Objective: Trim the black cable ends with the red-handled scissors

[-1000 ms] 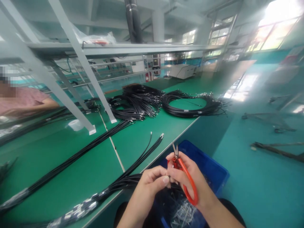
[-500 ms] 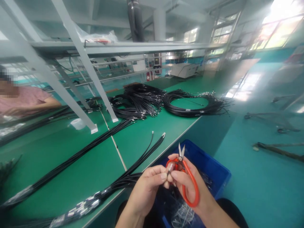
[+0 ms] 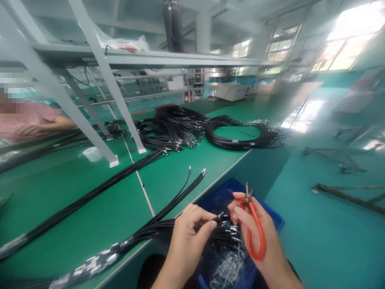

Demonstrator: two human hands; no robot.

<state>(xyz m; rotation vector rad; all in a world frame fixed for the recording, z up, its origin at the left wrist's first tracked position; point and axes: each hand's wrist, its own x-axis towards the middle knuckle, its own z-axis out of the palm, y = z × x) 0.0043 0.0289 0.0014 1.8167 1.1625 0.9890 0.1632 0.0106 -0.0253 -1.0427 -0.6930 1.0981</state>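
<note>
Head view: L hand [image 3: 189, 233] pinches a cable [image 3: 219, 216] end; R hand [image 3: 269, 230] grips scissors [image 3: 258, 220], blades apart, tips up. Risk: if R wrist tips inward, blades cd nick L fingertips or cable. Loose cable ends [image 3: 233, 233] betw hands cd snag. Bin [image 3: 278, 224] below; bundle [image 3: 156, 229] L of L hand; coil [image 3: 219, 138], post [image 3: 111, 84] well beyond.

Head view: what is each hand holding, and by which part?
Right hand: the red-handled scissors, by the handles. Left hand: a black cable, apparently pinched near its metal-tipped end.
</note>
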